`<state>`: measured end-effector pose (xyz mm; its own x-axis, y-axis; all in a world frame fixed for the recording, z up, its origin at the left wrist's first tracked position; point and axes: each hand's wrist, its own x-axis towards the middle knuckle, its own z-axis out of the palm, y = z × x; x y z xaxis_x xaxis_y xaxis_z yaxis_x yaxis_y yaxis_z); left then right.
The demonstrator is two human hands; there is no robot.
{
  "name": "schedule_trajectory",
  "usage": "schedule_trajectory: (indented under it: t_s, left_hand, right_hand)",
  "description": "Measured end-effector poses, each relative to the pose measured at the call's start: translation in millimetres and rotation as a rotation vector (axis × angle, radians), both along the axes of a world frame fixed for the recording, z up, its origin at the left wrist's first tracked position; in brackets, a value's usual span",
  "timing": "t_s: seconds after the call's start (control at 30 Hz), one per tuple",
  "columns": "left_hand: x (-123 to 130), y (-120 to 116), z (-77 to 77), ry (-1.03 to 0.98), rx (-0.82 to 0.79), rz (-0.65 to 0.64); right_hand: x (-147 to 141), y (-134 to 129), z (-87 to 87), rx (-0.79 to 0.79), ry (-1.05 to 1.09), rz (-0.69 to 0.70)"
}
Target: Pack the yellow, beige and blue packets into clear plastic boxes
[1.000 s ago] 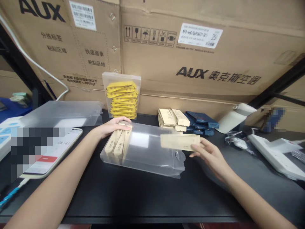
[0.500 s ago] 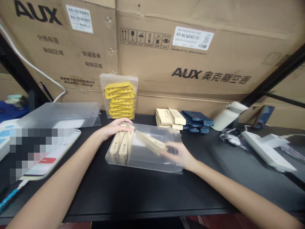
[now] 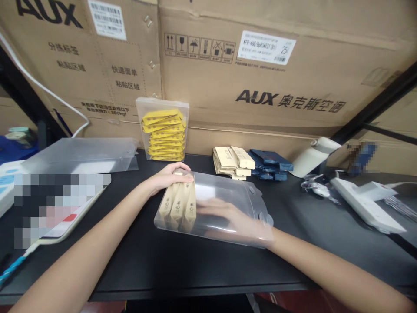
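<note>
Nearer than the left grip and off to its left, a blue braided cable (image 3: pixel 12 269) runs to a phone (image 3: pixel 70 219) on the black worktop (image 3: pixel 195 269). Next comes the right grip (image 3: pixel 228 215), inside a clear box (image 3: pixel 234 189) and seen through its upper wall, with the wrist at the box's right end. Its fingers reach to the right side of three cream packets (image 3: pixel 177 204); through the plastic, I cannot tell whether they pinch the rightmost packet. The three stand side by side in the box's left end, to the left of the right grip and on the near side of the left grip (image 3: pixel 172 177). The left grip is closed on the box's far left corner, thumb across the packets' far ends.

Well to the right of the right grip sits a white power strip (image 3: pixel 371 213). Left of the left grip, a second clear box (image 3: pixel 84 152) lies flat. Beyond the left grip, an upright clear case (image 3: pixel 163 105) holds yellow packets (image 3: pixel 166 135). Beyond the right grip are a stack of cream packets (image 3: pixel 226 158), dark blue packets (image 3: pixel 270 161) just beside it, and a pale bottle (image 3: pixel 309 161). Farthest, behind both grips, stand cardboard cartons (image 3: pixel 195 82).
</note>
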<state>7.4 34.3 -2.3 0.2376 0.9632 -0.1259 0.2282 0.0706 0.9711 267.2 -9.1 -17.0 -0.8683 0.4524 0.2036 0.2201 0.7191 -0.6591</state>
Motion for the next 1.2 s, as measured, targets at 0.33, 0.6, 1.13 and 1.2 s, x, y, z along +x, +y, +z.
schedule_trajectory:
  t_s: [0.33, 0.6, 1.13, 1.2]
  left_hand:
    - [2, 0, 1.7, 0.094, 0.112, 0.024]
    - [-5, 1, 3.4, 0.091, 0.037, -0.004]
    - [-38, 9, 0.4, 0.023, -0.026, -0.077]
    - [-38, 8, 0.9, 0.030, -0.026, -0.078]
  right_hand:
    - [-3, -3, 8.4, 0.084, -0.056, 0.069]
    - [22, 28, -8.9, 0.134, 0.096, -0.211]
    - [60, 72, -7.0, 0.482, 0.359, -0.758]
    - [62, 77, -7.9, 0.674, 0.179, -0.659]
